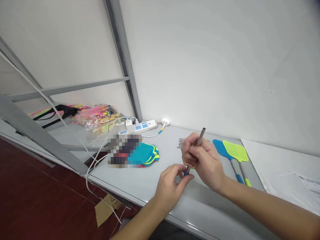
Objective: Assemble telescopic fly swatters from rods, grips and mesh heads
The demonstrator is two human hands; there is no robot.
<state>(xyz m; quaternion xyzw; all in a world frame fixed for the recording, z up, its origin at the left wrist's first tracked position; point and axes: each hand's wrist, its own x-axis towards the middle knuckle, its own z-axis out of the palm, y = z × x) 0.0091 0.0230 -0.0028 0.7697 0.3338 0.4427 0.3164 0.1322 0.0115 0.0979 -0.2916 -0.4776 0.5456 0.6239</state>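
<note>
Holding the metal rod [200,136] tight in my closed right hand [203,160] while my left hand [170,188] pinches its blue end [186,171] narrowly, keeping both grips close for steady control.

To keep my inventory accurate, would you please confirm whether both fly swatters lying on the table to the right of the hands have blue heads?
No, only one blue fly swatter has a blue head; the fly swatter beside it has a lime-green head.
</note>
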